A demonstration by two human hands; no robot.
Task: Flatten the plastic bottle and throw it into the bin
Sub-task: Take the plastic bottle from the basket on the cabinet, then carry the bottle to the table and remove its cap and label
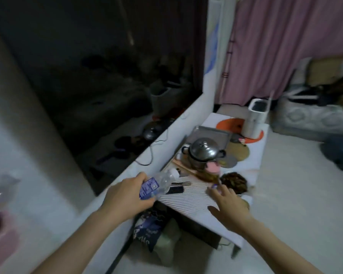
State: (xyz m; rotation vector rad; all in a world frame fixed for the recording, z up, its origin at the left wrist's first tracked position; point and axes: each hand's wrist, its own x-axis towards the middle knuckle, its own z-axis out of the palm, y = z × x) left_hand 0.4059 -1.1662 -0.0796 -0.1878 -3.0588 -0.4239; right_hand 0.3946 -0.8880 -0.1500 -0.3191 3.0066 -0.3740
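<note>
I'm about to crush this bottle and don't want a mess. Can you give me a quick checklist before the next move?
1. Grip: left hand wraps the clear plastic bottle with the blue label: ok.
2. Cap: white cap appears on the neck, which would trap air while squeezing: not ok.
3. Bottle empty: contents unclear through the blur: cannot tell.
4. Second hand free: right hand is open, hovering over the striped cloth on the low table: ok.
5. Nearby items: steel pot with lid sits beyond the bottle, apart from it: ok.
6. Bin location: no obvious bin identified in view: cannot tell.
</note>
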